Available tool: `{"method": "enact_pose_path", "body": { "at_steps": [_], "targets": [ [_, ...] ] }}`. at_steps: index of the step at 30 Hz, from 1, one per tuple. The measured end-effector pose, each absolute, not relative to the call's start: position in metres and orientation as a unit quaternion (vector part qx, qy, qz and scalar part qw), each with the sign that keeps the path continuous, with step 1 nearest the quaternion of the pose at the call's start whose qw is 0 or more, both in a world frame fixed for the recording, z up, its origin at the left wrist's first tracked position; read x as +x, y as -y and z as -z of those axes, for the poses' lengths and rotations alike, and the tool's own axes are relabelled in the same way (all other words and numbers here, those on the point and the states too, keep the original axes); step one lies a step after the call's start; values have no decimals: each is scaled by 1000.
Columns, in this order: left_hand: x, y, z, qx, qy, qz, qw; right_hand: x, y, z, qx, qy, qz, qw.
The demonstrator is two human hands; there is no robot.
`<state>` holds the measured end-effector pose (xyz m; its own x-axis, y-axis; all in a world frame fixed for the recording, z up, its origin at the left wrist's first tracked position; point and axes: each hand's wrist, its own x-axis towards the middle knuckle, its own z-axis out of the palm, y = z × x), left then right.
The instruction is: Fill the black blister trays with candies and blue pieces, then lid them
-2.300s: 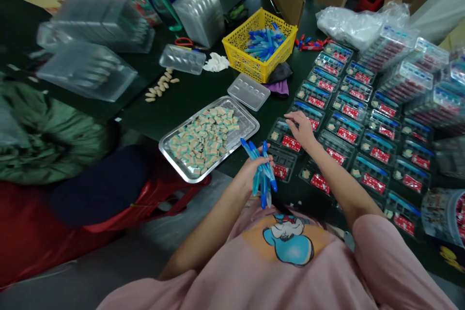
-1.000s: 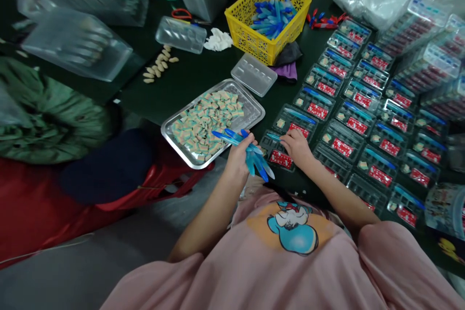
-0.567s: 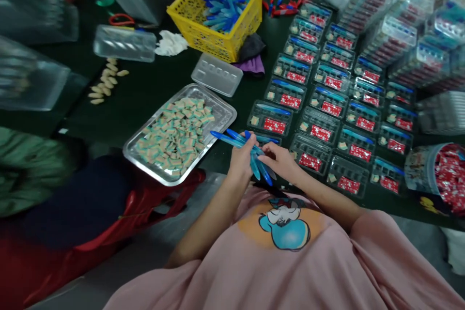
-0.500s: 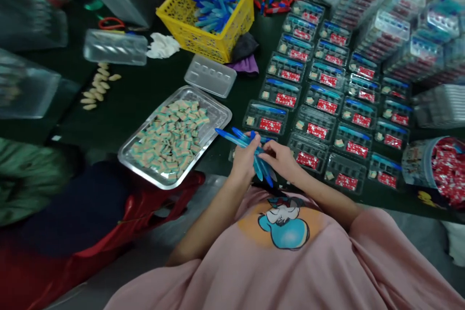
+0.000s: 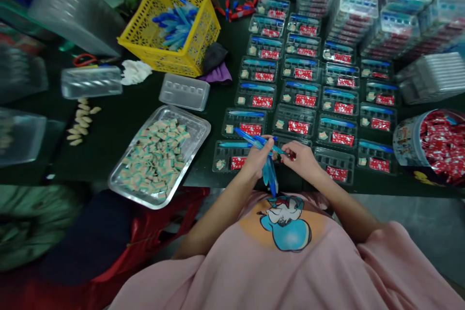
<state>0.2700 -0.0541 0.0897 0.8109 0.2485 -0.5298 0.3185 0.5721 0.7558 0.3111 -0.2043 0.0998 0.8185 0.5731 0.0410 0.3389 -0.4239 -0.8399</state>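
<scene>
A bunch of slender, pointed blue sticks (image 5: 269,178), dark blue fading to pale blue, is gripped in my left hand (image 5: 257,159). Some tips point up and left, others hang down toward my shirt. My right hand (image 5: 302,159) pinches the end of one blue stick (image 5: 279,150) that reaches across from the bunch. Below and around my hands lie clear plastic trays, each with a red packet with white marks (image 5: 250,129) and a small pale square piece (image 5: 229,129). Many also have one blue stick along the top slot; the tray (image 5: 336,157) right of my hand shows none.
A metal tray (image 5: 198,138) of striped square pieces lies left. Behind it stand a clear lid-like tray (image 5: 184,92) and a yellow basket (image 5: 163,60) of blue sticks. Stacked filled trays (image 5: 358,14) rise at the back right, near a tub (image 5: 407,147) of red packets.
My hands have drawn slightly apart, and the right one now holds a single stick's end out to the right. The camera view has shifted, so the table things appear farther left.
</scene>
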Motion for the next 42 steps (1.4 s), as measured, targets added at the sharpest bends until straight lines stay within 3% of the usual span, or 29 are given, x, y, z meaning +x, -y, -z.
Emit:
{"method": "enact_pose_path", "body": {
  "at_steps": [14,25,30,33,36,39,42],
  "targets": [
    [279,54,-88,363,-312,96,873,328,241,-91,-835,200,-141,494],
    [267,29,-89,365,-345,20,865,351,260,-81,-910,325,-71,246],
    [262,25,-90,364,-350,21,863,349,254,-76,-917,340,-66,197],
    [261,27,-90,365,-347,24,863,346,253,-79,-915,325,-59,232],
    [260,33,-90,372,-329,35,867,340,244,-90,-879,300,-65,364],
    [260,41,-93,386,-305,59,868,332,225,-100,-796,278,-157,515],
    [260,47,-98,390,-285,79,872,325,206,-104,-744,268,-218,572]
  ]
}}
